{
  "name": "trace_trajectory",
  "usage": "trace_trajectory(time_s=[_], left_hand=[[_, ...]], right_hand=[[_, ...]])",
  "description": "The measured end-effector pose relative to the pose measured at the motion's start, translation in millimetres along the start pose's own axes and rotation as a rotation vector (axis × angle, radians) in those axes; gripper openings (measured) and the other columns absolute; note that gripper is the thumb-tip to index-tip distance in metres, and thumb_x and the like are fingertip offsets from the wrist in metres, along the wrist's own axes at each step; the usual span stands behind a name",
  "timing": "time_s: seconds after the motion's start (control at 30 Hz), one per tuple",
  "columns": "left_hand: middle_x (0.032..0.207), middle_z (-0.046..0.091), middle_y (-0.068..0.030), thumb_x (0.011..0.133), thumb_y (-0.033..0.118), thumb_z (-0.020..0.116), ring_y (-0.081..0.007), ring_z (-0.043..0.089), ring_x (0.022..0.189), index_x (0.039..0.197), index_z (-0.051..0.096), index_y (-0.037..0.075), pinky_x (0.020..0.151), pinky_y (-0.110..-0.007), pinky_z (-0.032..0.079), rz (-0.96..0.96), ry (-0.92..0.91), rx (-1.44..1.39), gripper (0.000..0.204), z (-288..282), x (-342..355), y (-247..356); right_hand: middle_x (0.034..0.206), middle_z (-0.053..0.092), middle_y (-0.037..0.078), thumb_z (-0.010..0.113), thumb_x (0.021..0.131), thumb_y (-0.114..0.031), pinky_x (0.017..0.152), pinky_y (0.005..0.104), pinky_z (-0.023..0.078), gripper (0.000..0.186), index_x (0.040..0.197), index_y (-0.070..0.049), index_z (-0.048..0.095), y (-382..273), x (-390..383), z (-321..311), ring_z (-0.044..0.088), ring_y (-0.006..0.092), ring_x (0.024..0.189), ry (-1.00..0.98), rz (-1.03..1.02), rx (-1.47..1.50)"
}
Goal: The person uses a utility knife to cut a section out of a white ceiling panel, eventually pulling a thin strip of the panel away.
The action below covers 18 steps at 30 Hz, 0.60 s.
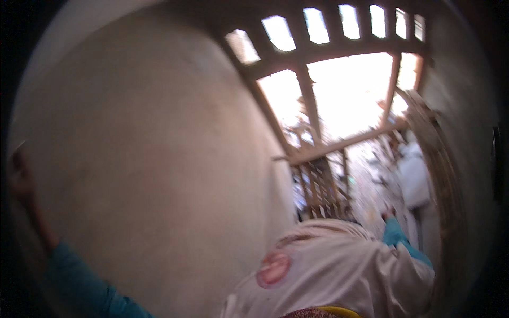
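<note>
My left arm, in a teal sleeve, reaches up along the left rim. At its end my left hand (21, 183) is dark and blurred beside a plain beige wall (143, 153). A thin pale line shows just above its fingers; whether that belongs to something held I cannot make out. My right hand (389, 213) is small and smeared, past the pale, loose cloth garment (339, 265) on my body, which has a reddish round patch. It is nearest the bright ground by the doorway, and its grip does not show.
A dark wooden frame (366, 49) with several small openings spans the top of a bright doorway. Below its crossbar (347, 144) stands a slatted wooden gate (321, 185). A curved wooden piece (440, 153) runs down the right. White sack-like shapes (414, 177) lie beyond.
</note>
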<state>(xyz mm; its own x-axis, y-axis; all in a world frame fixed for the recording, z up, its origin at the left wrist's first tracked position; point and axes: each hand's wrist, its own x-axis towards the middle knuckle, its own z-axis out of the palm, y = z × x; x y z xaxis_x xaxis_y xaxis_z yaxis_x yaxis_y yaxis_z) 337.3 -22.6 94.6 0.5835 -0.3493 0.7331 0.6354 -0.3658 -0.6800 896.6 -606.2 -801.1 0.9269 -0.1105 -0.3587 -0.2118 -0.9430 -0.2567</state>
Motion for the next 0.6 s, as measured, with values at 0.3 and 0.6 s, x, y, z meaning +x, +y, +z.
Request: trace_trajectory(time_s=[0.3, 0.6], left_hand=[[0.126, 0.062, -0.0193, 0.096, 0.022, 0.069, -0.0287, 0.067, 0.102, 0.125, 0.059, 0.004, 0.090, -0.044, 0.054, 0.057, -0.744, -1.011, 0.035, 94, -13, 236], [0.115, 0.073, -0.0114, 0.093, 0.034, 0.074, -0.0194, 0.074, 0.093, 0.129, 0.063, -0.001, 0.076, -0.033, 0.060, -0.924, -0.349, -1.252, 0.051, 60, 29, 74]], right_hand=[[0.104, 0.064, 0.021, 0.065, 0.089, -0.016, 0.081, 0.0404, 0.050, 0.033, 0.118, -0.002, 0.068, -154, -15, -45, 0.062, 0.0346, 0.092, -0.042, -0.121, 0.289], [0.091, 0.059, 0.014, 0.067, 0.090, -0.020, 0.067, 0.0364, 0.045, 0.028, 0.113, -0.003, 0.068, -210, -48, -54, 0.057, 0.0261, 0.078, -0.183, -0.249, 0.539]])
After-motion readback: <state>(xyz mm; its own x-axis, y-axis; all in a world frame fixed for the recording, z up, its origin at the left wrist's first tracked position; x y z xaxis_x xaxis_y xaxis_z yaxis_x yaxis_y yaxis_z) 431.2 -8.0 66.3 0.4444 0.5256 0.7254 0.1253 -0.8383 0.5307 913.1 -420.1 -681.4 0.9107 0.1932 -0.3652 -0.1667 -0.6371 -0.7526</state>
